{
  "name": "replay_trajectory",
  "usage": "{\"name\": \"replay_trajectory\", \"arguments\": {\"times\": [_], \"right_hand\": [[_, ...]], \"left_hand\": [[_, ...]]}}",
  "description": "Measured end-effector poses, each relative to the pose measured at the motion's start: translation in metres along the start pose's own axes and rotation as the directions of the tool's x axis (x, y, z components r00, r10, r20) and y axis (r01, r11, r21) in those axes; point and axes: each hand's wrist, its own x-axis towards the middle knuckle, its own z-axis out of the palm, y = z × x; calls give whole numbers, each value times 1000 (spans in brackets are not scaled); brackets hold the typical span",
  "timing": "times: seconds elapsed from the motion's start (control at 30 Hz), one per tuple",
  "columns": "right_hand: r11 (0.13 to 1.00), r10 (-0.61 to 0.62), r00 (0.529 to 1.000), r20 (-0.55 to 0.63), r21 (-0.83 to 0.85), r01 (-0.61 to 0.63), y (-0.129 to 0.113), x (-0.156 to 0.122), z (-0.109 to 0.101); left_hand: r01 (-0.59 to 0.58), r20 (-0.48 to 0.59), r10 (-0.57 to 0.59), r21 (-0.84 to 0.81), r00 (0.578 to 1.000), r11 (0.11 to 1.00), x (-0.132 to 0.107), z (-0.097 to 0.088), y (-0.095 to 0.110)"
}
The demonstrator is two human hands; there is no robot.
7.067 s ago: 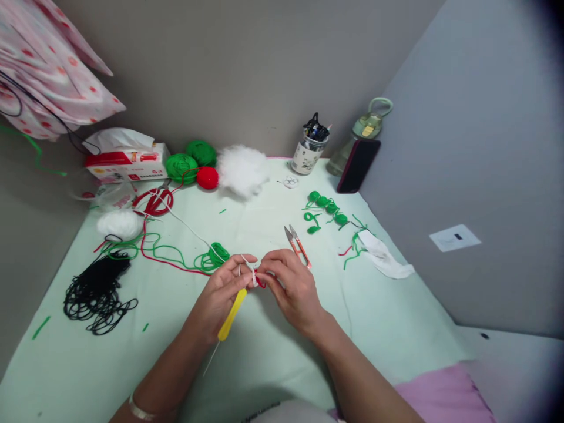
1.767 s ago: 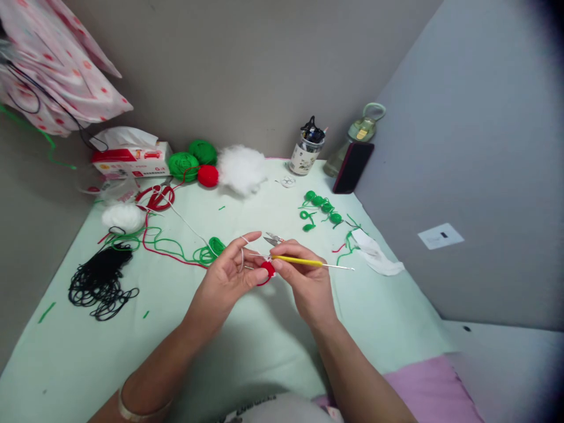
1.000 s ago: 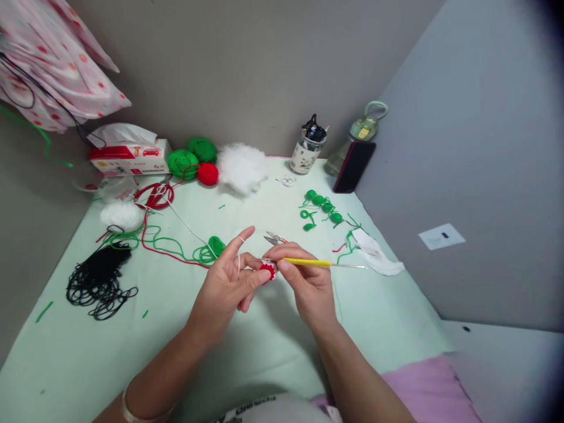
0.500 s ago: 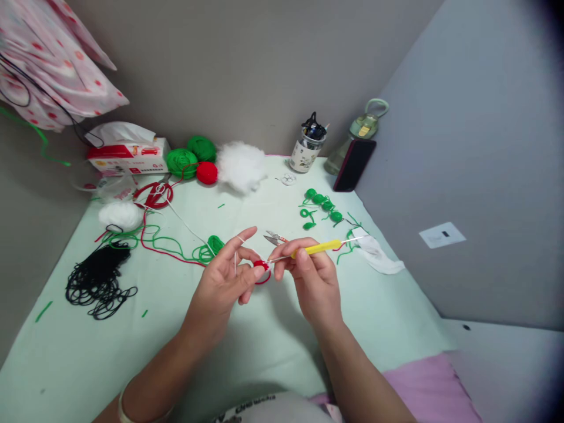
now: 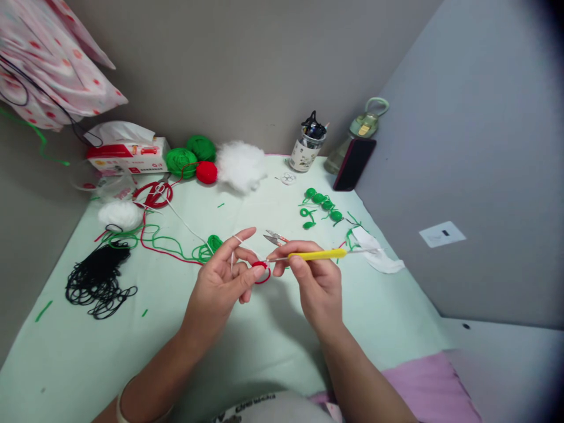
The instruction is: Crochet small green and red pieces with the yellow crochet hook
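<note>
My left hand [image 5: 224, 276] pinches a small red crochet piece [image 5: 261, 267] between thumb and fingers, with its index finger stretched out. White yarn [image 5: 240, 239] runs over that raised finger, and its strand trails back toward the white yarn ball [image 5: 120, 215]. In my right hand [image 5: 315, 282] is a yellow-handled crochet hook [image 5: 318, 254], held like a pencil. Its metal tip meets the red piece near my left fingertips; exactly how the yarn sits on the hook is too small to tell. Just beyond my right fingers lie small thread snips [image 5: 275, 237].
Red-handled scissors [image 5: 153, 195], black yarn [image 5: 99, 279] and green yarn [image 5: 215, 244] lie to the left. At the back are a tissue box [image 5: 128, 157], yarn balls [image 5: 181, 163], white stuffing [image 5: 242, 167], a jar [image 5: 305, 154], a bottle [image 5: 339, 155] and a phone [image 5: 355, 165]. Several green crocheted pieces [image 5: 326, 205] lie right.
The crochet hook has turned to lie more level, its rear end lower than before. My right hand has shifted slightly, while my left keeps hold of the red piece.
</note>
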Motion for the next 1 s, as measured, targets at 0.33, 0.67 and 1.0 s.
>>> {"name": "replay_trajectory", "arguments": {"times": [0.33,0.67,1.0], "right_hand": [[982,92,994,59,158,-101,4,4,-3],[963,163,986,45,210,-169,3,3,-2],[999,-11,998,55,51,8,-4,0,-1]], "left_hand": [[104,79,-98,-74,992,992,1,2,5],[86,94,-79,-73,992,994,1,2,7],[53,45,-52,-14,998,999,0,1,6]]}}
